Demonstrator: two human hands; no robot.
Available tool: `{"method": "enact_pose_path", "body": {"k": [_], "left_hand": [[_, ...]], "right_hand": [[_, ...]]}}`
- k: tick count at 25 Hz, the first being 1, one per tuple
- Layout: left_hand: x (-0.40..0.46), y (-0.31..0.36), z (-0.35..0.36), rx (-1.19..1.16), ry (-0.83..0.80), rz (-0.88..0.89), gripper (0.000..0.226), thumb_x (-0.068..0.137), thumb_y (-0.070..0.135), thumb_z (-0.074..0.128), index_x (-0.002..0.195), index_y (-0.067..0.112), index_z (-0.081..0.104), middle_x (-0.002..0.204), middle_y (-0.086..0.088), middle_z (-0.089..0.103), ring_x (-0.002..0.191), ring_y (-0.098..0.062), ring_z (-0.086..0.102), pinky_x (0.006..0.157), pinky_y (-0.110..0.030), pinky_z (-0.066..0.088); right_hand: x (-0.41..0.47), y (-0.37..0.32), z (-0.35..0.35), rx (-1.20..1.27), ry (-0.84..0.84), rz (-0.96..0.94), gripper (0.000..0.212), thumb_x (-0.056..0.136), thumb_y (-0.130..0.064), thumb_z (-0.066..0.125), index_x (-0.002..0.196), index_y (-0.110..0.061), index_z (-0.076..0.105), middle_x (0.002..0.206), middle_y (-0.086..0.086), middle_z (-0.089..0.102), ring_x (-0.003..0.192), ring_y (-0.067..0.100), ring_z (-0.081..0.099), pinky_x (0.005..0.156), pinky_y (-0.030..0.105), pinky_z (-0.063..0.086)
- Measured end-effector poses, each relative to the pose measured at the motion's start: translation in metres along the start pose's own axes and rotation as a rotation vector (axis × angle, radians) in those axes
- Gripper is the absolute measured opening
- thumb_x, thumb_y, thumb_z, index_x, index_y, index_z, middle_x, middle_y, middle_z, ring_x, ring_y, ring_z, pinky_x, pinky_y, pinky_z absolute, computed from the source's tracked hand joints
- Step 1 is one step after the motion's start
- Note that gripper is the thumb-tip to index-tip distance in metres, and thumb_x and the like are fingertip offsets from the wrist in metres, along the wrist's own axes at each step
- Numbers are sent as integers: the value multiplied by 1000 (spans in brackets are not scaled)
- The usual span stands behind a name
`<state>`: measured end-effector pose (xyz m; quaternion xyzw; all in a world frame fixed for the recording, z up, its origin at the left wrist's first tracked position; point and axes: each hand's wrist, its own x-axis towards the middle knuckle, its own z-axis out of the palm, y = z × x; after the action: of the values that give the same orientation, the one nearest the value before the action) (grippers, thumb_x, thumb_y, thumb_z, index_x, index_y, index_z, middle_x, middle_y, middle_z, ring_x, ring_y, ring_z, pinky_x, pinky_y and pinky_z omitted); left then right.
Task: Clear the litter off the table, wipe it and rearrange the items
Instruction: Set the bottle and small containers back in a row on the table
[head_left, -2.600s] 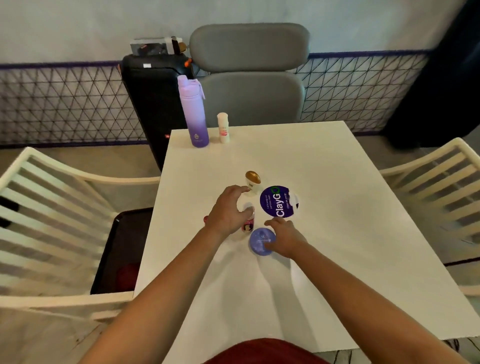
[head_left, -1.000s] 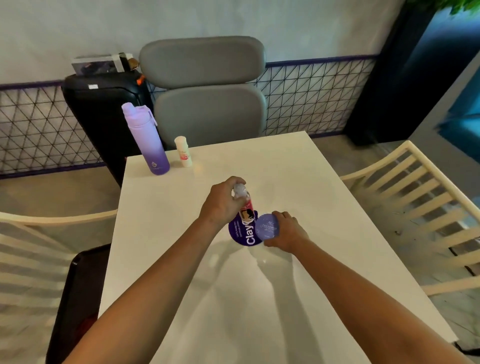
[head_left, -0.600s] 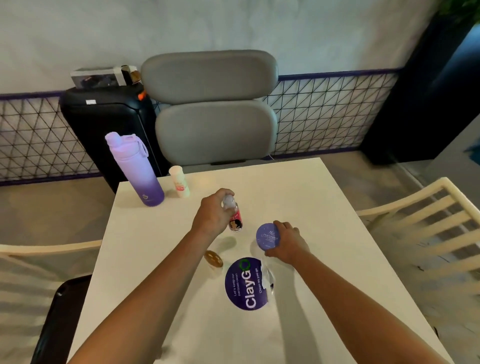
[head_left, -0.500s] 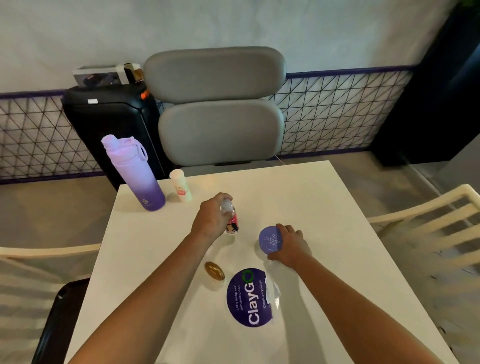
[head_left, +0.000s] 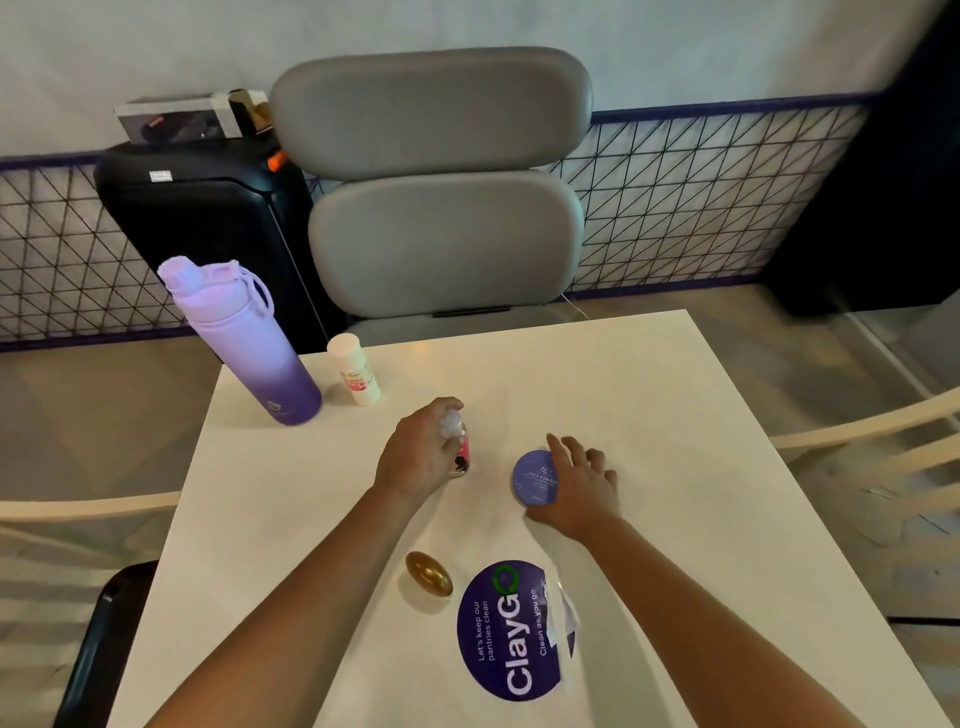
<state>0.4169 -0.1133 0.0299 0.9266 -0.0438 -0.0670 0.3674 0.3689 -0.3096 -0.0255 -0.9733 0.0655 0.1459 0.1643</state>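
Observation:
On the white table, my left hand grips a small clear bottle with a pink label, standing upright. My right hand rests with fingers spread beside a round purple face powder tin that lies flat; the index finger touches its far rim. Nearer to me stand a small gold-capped item and a round purple ClayGo sticker stuck on the tabletop. A lilac water bottle and a small white bottle stand at the far left corner.
A grey padded chair faces me across the table. A black case with boxes on top stands behind the far left corner. Cream slatted chairs flank both sides. A black bin sits low on the left.
Both hands carried the small bottle and the purple tin away from me to the table's middle. The tin now lies flat and my right fingers have spread off it.

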Motion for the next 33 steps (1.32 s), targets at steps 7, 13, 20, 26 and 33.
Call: {"method": "enact_pose_path", "body": {"k": [7,13,20,26,33], "left_hand": [[-13,-76,0,96,240,-281,52,87,33,56,135,22,41,149,-7,29,134,-31,32,105,-48,34],[-29,-145,-2,478,45,-282,52,91,51,39,139,32,32,149,5,28,137,-19,23,109,-53,18],[-30,-156,5,533,121,-239,60,83,61,23,135,34,39,143,6,38,132,-19,33,106,-54,22],[-24,-157,4,563,123,-262,67,79,63,15,135,35,36,144,9,35,132,-17,31,106,-52,22],[-26,-160,4,549,104,-270,73,74,65,5,136,38,33,145,11,32,133,-16,29,108,-51,22]], "right_hand": [[7,-62,3,459,51,-162,68,84,-23,64,142,-19,29,145,-2,33,131,17,38,103,30,38],[29,-85,21,606,5,-63,56,81,-21,67,132,-14,44,129,4,53,117,22,52,96,32,44],[82,-112,24,635,51,-58,26,81,-17,66,103,-6,59,96,11,65,83,24,56,72,28,42],[143,-140,17,614,76,-167,31,81,-21,67,108,-7,61,100,15,67,91,30,61,78,34,46],[162,-146,40,665,127,-184,40,87,-16,56,126,-12,49,110,11,65,98,27,58,85,34,48]]}}
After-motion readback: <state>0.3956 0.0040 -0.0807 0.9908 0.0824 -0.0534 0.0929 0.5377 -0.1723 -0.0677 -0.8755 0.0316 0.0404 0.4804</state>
